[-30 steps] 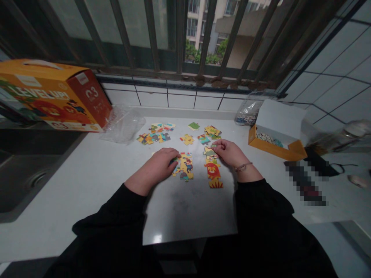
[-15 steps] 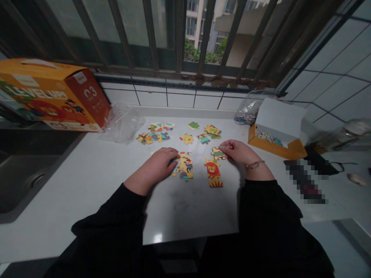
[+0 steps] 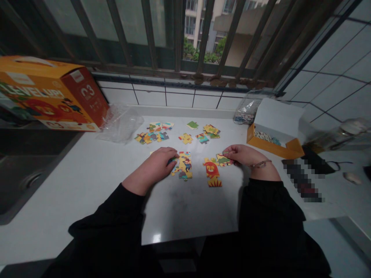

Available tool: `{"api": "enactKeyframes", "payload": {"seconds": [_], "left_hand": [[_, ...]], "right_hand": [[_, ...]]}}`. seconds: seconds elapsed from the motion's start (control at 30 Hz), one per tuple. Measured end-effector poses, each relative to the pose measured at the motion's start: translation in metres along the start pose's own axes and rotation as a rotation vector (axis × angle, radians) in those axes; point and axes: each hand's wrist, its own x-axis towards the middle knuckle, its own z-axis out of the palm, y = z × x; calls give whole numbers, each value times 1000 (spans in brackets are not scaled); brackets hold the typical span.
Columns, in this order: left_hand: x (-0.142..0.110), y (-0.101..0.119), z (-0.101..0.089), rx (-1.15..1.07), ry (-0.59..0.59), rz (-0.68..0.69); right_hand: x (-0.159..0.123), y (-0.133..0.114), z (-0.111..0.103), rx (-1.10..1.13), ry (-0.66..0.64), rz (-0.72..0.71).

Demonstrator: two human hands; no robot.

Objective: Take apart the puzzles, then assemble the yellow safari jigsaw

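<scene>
Puzzle piece (image 3: 223, 160) beside lion strip's (image 3: 212, 170) edge

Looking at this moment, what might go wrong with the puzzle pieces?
The right hand pinches a part-green piece close beside the lion pieces; a bump might shift them. The left hand covers part of the joined pieces, so sliding it could disturb them. In the back-right pile, pieces overlap, so one could be overlooked.

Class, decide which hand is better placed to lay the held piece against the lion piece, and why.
The right hand, probably: it pinches the green-patterned piece, close beside the lion piece. The left hand lies farther off, by other puzzle pieces.
</scene>
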Motion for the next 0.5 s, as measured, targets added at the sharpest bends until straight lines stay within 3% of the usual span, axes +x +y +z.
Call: {"api": "enactKeyframes", "payload": {"seconds": [0.2,0.5], "left_hand": [[-1,3,-3,-13,-5,-19],[-1,6,-5,-15,1,-28]], "right_hand": [[-4,-8,2,-9,20,16],[1,0,2,25,118,13]]}}
